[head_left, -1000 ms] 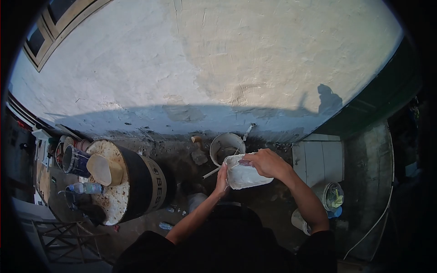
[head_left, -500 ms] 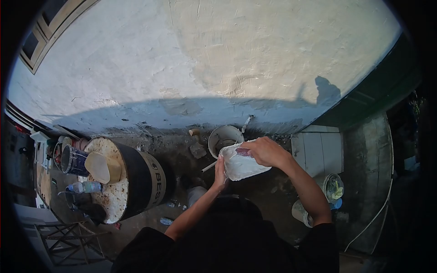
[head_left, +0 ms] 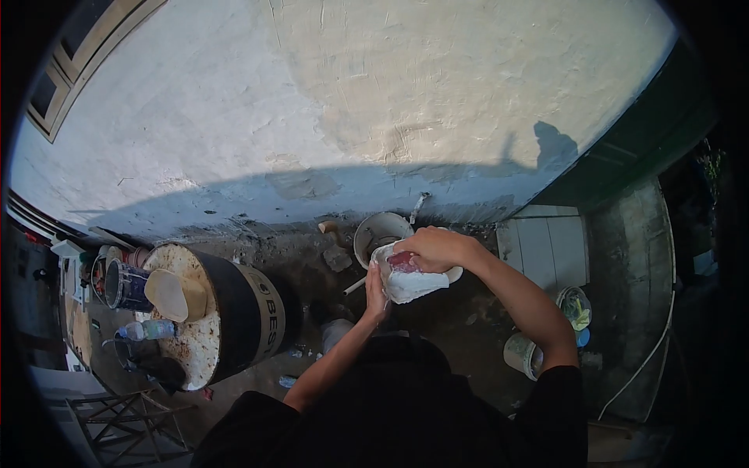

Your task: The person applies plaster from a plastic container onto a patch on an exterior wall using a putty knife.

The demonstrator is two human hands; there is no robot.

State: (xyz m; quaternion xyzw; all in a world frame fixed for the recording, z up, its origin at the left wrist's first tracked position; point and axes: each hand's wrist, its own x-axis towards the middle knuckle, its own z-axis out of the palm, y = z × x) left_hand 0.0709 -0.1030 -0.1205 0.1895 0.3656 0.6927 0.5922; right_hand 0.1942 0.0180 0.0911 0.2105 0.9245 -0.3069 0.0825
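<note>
A shallow white container [head_left: 413,287], its inside smeared white, is held up in front of my body. My left hand [head_left: 376,290] grips its left side, fingers lying along the outer wall. Over the far part of it, my right hand [head_left: 433,251] is closed, with a pinkish-red piece [head_left: 402,262] under the fingers against the inside; its exact kind is hidden by the hand. Just behind the container, a round pale bucket [head_left: 381,231] stands on the ground near the wall.
To the left stands a black drum [head_left: 253,312] with a rusty top, carrying a cream plastic container [head_left: 178,295] and a plastic bottle [head_left: 145,330]. A whitewashed wall [head_left: 351,101] rises ahead. At the right are a pale bucket [head_left: 518,352] and white tiles [head_left: 548,249].
My right hand has shifted slightly left and up with the pinkish-red piece, which shows more now. The white container is tilted differently. The whole view has turned slightly.
</note>
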